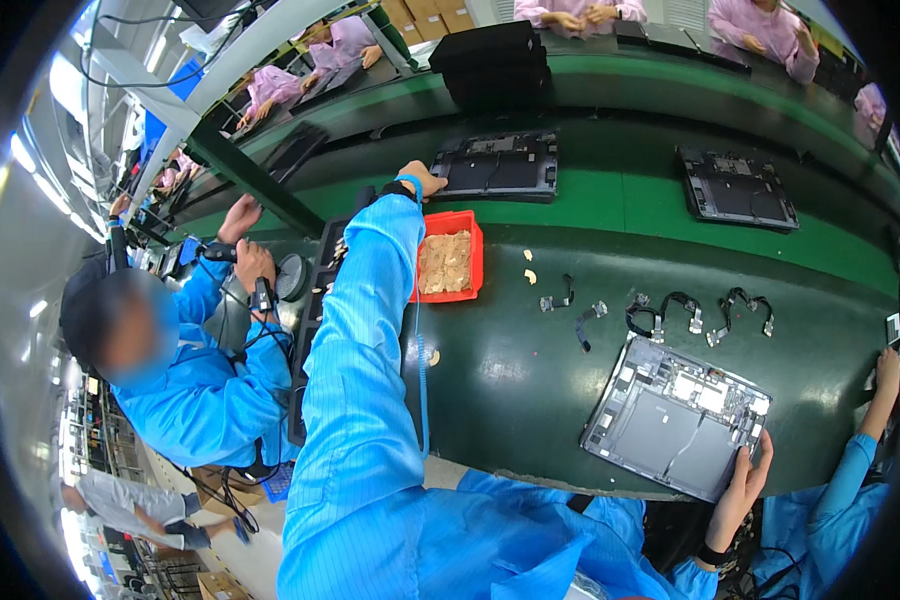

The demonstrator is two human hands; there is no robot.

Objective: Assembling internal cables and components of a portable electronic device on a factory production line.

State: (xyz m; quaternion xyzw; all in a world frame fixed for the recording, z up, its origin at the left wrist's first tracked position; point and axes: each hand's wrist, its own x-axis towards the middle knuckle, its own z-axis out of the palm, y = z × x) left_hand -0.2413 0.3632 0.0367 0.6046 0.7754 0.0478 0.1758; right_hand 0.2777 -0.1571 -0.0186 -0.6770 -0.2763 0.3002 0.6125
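My left arm reaches across to the green conveyor, where my left hand [425, 181] pinches the left edge of an opened dark laptop base [495, 165]. A blue wrist strap with a coiled cord is on that wrist. Close to me on the bench lies another opened laptop base [670, 415], tilted, its circuit board and battery showing. My right hand [744, 475] grips its lower right corner, thumb on the near edge. Beyond that base several short black ribbon cables with connectors [660, 312] lie on the bench. Below my left hand stands a red tray [477, 257] of small tan pieces.
Another opened laptop base [737, 188] sits farther right on the conveyor. A black stack [492, 62] stands behind it. Loose tan bits [529, 276] lie beside the tray. At left a co-worker [200, 370] holds a tool; at right another's arms [870, 430] reach in.
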